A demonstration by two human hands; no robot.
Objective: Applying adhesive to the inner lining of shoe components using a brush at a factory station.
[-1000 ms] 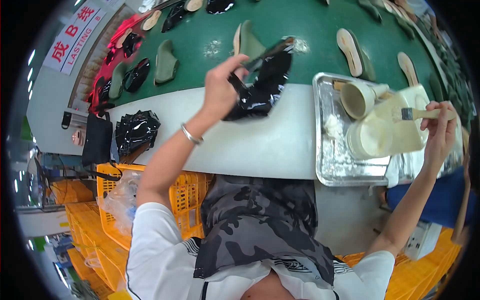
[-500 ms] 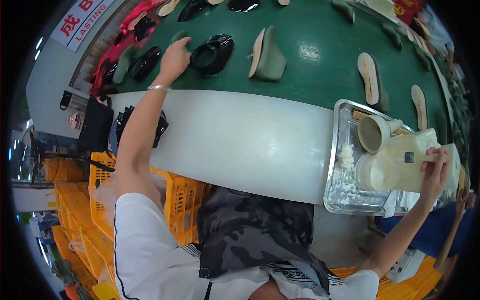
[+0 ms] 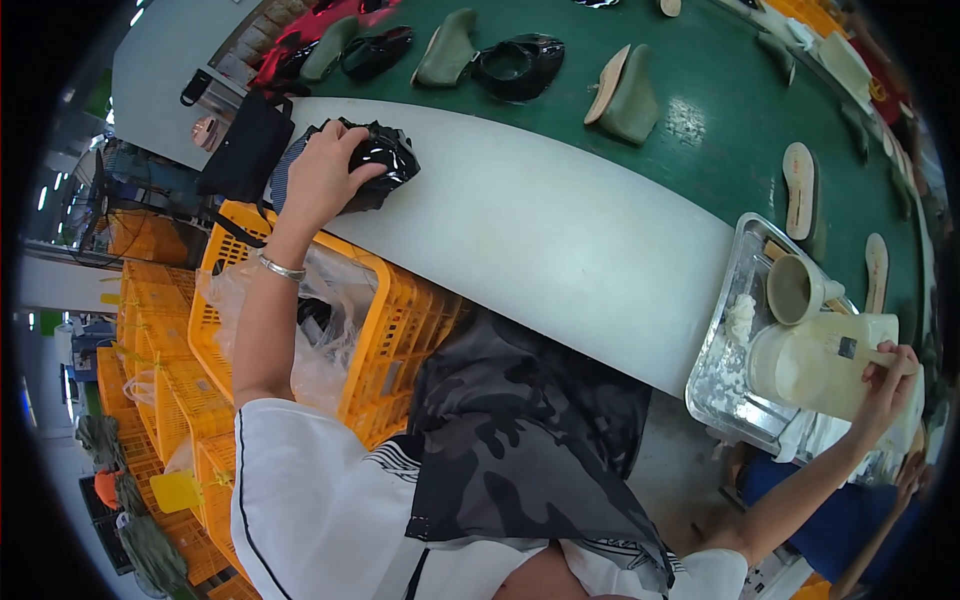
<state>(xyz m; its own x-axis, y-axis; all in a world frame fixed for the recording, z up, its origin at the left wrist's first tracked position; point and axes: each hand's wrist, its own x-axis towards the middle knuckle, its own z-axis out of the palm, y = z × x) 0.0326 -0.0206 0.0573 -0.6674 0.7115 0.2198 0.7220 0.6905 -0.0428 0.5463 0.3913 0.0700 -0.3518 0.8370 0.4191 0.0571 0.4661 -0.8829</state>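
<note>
My left hand (image 3: pixel 325 178) is at a pile of glossy black shoe uppers (image 3: pixel 390 165) on the left end of the white board. Its thumb and fingers are apart and touch the pile. My right hand (image 3: pixel 890 378) is closed round the pale handle of what looks like a brush (image 3: pixel 882 356), whose far end I cannot make out. It is over a cream container (image 3: pixel 825 385) of white paste in a metal tray (image 3: pixel 703 392). A beige cup (image 3: pixel 790 290) stands beside the container.
Green shoe lasts (image 3: pixel 632 100) and black uppers (image 3: pixel 520 68) lie on the green table (image 3: pixel 560 150) beyond the white board (image 3: pixel 520 215). A yellow crate (image 3: pixel 370 340) with plastic bags is below left. A black bag (image 3: pixel 245 150) is at the board's left end. Another person's arm (image 3: pixel 880 520) shows at the right.
My left hand has left the green last beside a black upper and come back to the pile of black uppers. My right hand still grips the pale handle. The view has shifted left.
</note>
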